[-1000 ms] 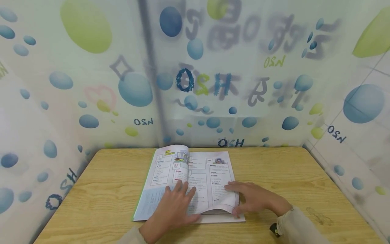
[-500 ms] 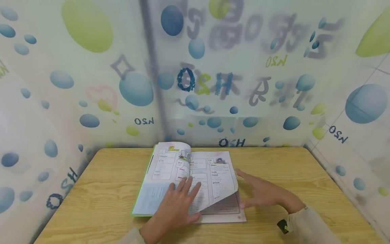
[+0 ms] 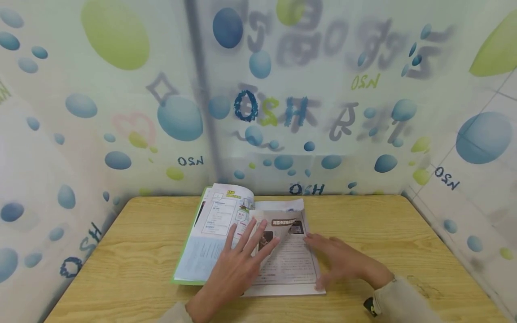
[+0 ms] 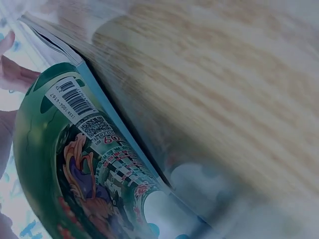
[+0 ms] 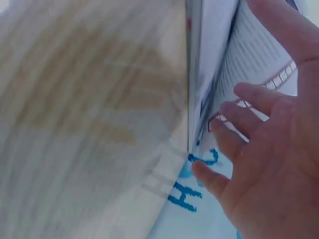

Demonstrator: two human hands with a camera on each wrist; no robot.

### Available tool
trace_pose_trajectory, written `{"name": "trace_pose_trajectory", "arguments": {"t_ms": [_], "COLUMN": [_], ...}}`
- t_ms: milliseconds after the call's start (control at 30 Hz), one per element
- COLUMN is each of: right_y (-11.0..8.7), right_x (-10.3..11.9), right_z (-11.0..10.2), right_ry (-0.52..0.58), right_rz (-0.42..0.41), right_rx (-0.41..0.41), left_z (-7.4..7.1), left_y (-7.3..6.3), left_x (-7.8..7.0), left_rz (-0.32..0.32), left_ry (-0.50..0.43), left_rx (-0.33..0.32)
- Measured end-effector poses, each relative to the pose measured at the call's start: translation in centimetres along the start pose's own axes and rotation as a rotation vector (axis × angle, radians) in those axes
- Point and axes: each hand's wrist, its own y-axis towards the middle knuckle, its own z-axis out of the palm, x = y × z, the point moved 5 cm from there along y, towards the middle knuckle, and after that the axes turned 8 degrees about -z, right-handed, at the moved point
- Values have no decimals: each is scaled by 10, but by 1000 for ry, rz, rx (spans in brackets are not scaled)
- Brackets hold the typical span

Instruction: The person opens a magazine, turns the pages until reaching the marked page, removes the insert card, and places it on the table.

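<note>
A sheet (image 3: 169, 49) with blue and green dots (image 3: 179, 119) and mirrored lettering (image 3: 271, 110) rises behind the table (image 3: 137, 251) and along both its sides.

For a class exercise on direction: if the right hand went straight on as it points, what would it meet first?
Probably the magazine's right page: the right hand points left at its edge; whether they already touch is unclear.

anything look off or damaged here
Yes: the wall lettering reads mirrored, as if seen from behind. The book shows no plain damage; its curled page by the left hand looks like ordinary page-turning.
</note>
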Motion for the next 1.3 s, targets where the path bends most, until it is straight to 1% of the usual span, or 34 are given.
{"name": "trace_pose_trajectory", "arguments": {"t_ms": [100, 167, 233, 300, 400, 567, 700, 833, 1000, 1300], "right_y": [3, 5, 5, 5, 5, 5, 7, 8, 8, 8], "right_x": [1, 1, 0, -1, -2, 0, 1, 1, 2, 4], "right_z": [8, 12, 14, 15, 14, 12, 12, 13, 13, 11], "right_ry": [5, 8, 7, 2, 7, 5, -5, -10, -15, -19], "right_rz": [-9, -3, 19, 29, 36, 37, 37, 37, 30, 19], "right_rx": [56, 87, 107, 113, 112, 112, 114, 113, 112, 118], "left_z": [2, 4, 6, 9, 12, 16, 18, 18, 16, 17], "left_y": [0, -1, -1, -2, -4, -5, -7, -6, -5, -6], "left_x": [-1, -2, -2, -2, -2, -3, -4, -3, -1, 5], "left_rz": [21, 36, 49, 63, 88, 148, 165, 145, 91, 23], "left_ry": [26, 48, 67, 87, 116, 134, 131, 106, 70, 61], "left_rx": [25, 50, 78, 102, 120, 127, 132, 138, 154, 251]}}
